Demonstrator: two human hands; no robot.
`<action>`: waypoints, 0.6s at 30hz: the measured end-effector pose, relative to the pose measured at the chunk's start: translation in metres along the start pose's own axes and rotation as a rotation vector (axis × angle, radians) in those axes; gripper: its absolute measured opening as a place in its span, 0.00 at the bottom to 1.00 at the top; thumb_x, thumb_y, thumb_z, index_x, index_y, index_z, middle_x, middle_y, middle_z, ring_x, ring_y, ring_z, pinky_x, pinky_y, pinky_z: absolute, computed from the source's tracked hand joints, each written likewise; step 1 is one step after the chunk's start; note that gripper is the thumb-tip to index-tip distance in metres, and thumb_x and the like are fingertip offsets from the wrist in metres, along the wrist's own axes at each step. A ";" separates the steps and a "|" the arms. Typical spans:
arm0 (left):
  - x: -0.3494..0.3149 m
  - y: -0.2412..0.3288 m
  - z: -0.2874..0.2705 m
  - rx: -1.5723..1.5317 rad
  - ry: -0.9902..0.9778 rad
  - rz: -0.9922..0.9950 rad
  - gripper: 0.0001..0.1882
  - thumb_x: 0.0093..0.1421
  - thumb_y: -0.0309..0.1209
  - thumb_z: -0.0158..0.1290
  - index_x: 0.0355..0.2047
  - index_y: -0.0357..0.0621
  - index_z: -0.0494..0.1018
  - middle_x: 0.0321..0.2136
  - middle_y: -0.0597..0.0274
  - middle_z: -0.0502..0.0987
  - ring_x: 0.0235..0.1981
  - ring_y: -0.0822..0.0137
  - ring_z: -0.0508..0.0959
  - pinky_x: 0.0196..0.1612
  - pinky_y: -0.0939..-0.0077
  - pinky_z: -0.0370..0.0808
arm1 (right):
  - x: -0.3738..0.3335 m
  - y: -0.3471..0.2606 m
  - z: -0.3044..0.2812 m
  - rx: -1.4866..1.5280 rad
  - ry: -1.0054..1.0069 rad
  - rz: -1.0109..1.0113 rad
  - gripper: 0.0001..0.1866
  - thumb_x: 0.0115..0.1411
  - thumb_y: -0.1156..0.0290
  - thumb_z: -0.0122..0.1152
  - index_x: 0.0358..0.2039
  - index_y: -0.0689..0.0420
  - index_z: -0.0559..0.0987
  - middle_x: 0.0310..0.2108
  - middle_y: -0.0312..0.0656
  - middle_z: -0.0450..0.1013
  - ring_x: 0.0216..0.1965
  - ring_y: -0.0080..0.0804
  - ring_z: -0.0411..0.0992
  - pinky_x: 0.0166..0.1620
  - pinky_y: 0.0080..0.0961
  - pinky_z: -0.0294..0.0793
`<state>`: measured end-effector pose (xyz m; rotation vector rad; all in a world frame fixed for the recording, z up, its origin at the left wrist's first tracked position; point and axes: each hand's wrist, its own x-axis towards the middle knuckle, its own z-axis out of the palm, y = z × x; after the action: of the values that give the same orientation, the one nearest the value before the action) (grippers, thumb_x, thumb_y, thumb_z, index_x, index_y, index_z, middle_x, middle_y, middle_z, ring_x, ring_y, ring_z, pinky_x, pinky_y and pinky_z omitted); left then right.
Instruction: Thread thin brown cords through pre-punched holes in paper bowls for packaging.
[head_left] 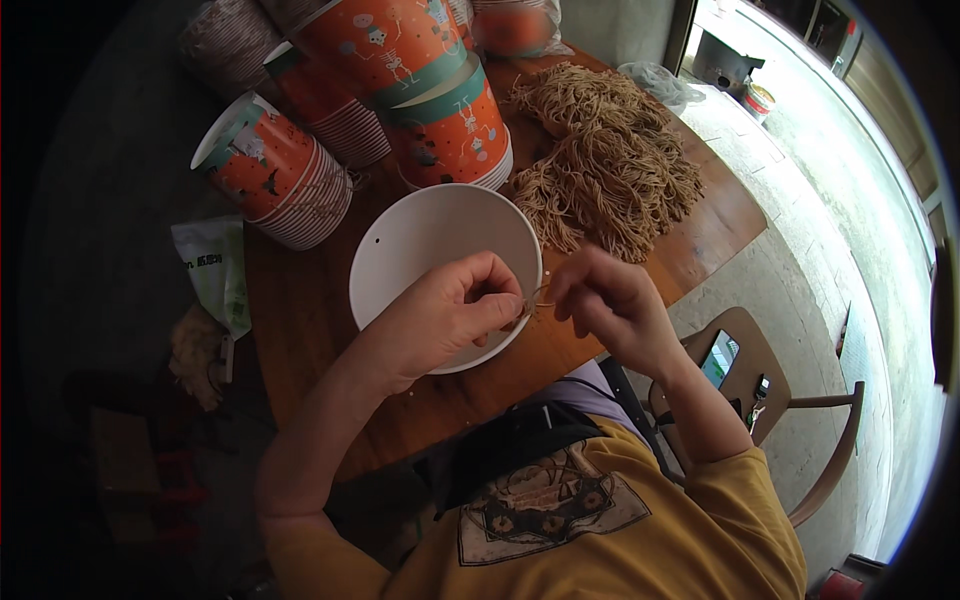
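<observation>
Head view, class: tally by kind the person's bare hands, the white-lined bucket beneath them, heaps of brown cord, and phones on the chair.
Hands (left hand, right hand): 2
White-lined bucket: 1
Brown cord heap: 1
Phone: 1
Total: 5

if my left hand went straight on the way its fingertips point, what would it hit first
Past the thin cord by the left hand, probably the right hand facing it; depth is unclear, so it might brush the rim of the white bucket first.
</observation>
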<state>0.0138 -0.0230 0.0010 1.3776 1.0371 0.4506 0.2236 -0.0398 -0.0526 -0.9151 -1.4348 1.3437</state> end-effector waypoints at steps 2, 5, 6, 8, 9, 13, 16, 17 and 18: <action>0.000 0.000 0.000 -0.032 -0.004 0.006 0.05 0.62 0.30 0.51 0.33 0.42 0.72 0.27 0.71 0.72 0.27 0.81 0.68 0.31 0.86 0.68 | 0.001 0.004 -0.002 -0.371 -0.085 -0.405 0.05 0.56 0.79 0.49 0.30 0.61 0.74 0.26 0.38 0.71 0.25 0.26 0.71 0.30 0.20 0.70; -0.001 -0.002 -0.002 -0.093 -0.027 -0.022 0.06 0.61 0.31 0.51 0.33 0.41 0.72 0.28 0.71 0.72 0.26 0.80 0.69 0.31 0.86 0.69 | -0.008 -0.009 0.006 -0.432 -0.025 -0.295 0.04 0.54 0.77 0.53 0.30 0.60 0.75 0.27 0.40 0.70 0.24 0.31 0.71 0.27 0.23 0.70; 0.000 -0.003 -0.002 -0.098 -0.023 -0.019 0.06 0.61 0.31 0.51 0.33 0.41 0.72 0.28 0.70 0.72 0.26 0.80 0.69 0.32 0.86 0.69 | -0.010 -0.012 0.010 -0.446 0.018 -0.238 0.03 0.54 0.76 0.55 0.30 0.60 0.75 0.26 0.40 0.69 0.23 0.31 0.71 0.26 0.24 0.70; 0.000 -0.003 -0.002 -0.103 -0.021 -0.016 0.06 0.61 0.31 0.51 0.33 0.41 0.72 0.27 0.70 0.72 0.26 0.80 0.69 0.32 0.86 0.69 | -0.012 -0.014 0.017 -0.466 0.053 -0.249 0.04 0.53 0.74 0.59 0.30 0.59 0.75 0.27 0.39 0.69 0.23 0.31 0.71 0.26 0.24 0.70; 0.000 -0.001 -0.002 -0.114 -0.032 -0.027 0.05 0.62 0.30 0.51 0.34 0.41 0.71 0.28 0.70 0.73 0.27 0.80 0.70 0.33 0.87 0.69 | -0.012 -0.015 0.020 -0.485 0.086 -0.261 0.06 0.52 0.72 0.62 0.30 0.59 0.75 0.27 0.39 0.70 0.23 0.31 0.71 0.26 0.24 0.70; 0.000 -0.001 -0.003 -0.148 -0.071 -0.043 0.05 0.62 0.30 0.50 0.35 0.41 0.71 0.29 0.69 0.73 0.28 0.81 0.70 0.34 0.87 0.69 | -0.012 -0.011 0.025 -0.560 0.139 -0.268 0.10 0.51 0.69 0.66 0.30 0.59 0.74 0.26 0.38 0.69 0.22 0.31 0.70 0.26 0.25 0.71; 0.000 -0.002 -0.002 -0.125 -0.055 -0.038 0.06 0.62 0.30 0.50 0.35 0.41 0.71 0.29 0.69 0.73 0.28 0.80 0.70 0.35 0.87 0.70 | -0.012 -0.011 0.025 -0.521 0.112 -0.241 0.09 0.52 0.70 0.64 0.29 0.58 0.74 0.25 0.38 0.70 0.20 0.29 0.69 0.26 0.24 0.70; 0.000 -0.003 -0.002 -0.125 -0.056 -0.038 0.06 0.62 0.30 0.50 0.35 0.41 0.71 0.29 0.69 0.73 0.28 0.80 0.70 0.35 0.87 0.70 | -0.011 -0.011 0.023 -0.431 0.086 -0.155 0.08 0.53 0.71 0.63 0.29 0.58 0.73 0.25 0.37 0.70 0.21 0.26 0.69 0.25 0.22 0.69; 0.000 -0.006 -0.001 -0.123 -0.056 -0.028 0.07 0.62 0.31 0.50 0.35 0.40 0.72 0.29 0.69 0.73 0.28 0.80 0.70 0.35 0.86 0.70 | -0.010 -0.010 0.021 -0.340 0.059 -0.070 0.07 0.53 0.71 0.62 0.29 0.58 0.73 0.25 0.36 0.71 0.22 0.23 0.69 0.25 0.20 0.68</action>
<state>0.0111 -0.0231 -0.0041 1.2586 0.9664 0.4454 0.2074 -0.0564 -0.0433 -1.1012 -1.6634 1.0284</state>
